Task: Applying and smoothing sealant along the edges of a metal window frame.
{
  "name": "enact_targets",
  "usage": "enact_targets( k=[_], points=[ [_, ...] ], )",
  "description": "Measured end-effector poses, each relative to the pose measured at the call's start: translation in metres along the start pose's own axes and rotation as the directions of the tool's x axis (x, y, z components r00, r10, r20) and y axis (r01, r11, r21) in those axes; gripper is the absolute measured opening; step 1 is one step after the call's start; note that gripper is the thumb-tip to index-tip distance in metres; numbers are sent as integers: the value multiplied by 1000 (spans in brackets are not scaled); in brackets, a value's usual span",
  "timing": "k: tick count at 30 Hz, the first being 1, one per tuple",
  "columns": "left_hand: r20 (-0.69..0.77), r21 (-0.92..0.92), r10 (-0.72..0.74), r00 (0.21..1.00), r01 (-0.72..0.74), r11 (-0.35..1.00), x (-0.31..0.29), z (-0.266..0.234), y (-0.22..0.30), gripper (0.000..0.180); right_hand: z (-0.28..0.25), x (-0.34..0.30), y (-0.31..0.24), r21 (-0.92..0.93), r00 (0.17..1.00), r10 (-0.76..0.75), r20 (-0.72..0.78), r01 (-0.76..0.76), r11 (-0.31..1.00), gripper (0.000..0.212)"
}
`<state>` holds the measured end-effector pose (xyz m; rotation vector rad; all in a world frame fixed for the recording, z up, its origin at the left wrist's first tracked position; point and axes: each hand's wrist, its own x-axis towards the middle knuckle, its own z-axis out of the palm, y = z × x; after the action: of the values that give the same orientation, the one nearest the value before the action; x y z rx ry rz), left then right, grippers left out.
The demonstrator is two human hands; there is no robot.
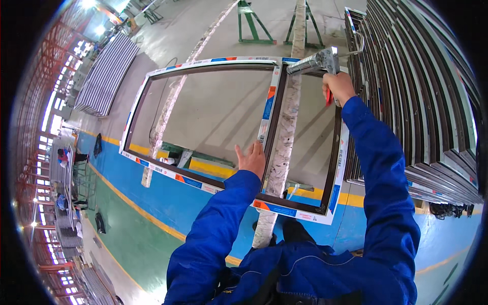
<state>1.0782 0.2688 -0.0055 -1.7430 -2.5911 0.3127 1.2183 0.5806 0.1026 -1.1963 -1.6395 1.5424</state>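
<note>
A window frame (202,185), dark inside with white printed film along its edges, lies flat in front of me. A middle bar (269,104) divides it into a wide left opening and a narrow right one. My left hand (251,160) rests against this bar, thumb apart and fingers stretched out, holding nothing. At the frame's far right corner, my right hand (338,87) grips a caulking gun (311,63) with a silver barrel, a bent rod end and a red part near the handle. Its barrel points left, with the front end over the far rail.
Two paint-spattered beams (287,122) (170,109) support the frame. Green trestle legs (250,25) stand beyond. Many dark frames (406,86) are stacked close on my right. Another stack (108,73) stands far left. A white tube-like item (293,190) shows beneath the near rail.
</note>
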Motion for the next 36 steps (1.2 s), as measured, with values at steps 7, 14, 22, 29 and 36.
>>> enact_targets(
  k=[7,14,22,29,36],
  points=[
    [-45,14,3,999,-2,1000,2,0,0,40,5,14,-25,-332,989,-140,47,147,932,22],
    [-38,31,4,999,-3,1000,6,4,0,37,25,-11,-22,-547,817,-551,170,543,637,24],
    [123,-92,41,992,-30,995,-2,-24,-21,48,-22,-100,-25,-675,897,-440,46,353,648,30],
    [-359,-589,-193,913,-61,806,-136,-24,-62,43,-72,-329,-51,24,951,-307,-31,307,951,24],
    [-365,-754,-289,885,-99,649,-355,56,-115,30,-69,-563,-23,47,949,-77,-305,95,994,34]
  ],
)
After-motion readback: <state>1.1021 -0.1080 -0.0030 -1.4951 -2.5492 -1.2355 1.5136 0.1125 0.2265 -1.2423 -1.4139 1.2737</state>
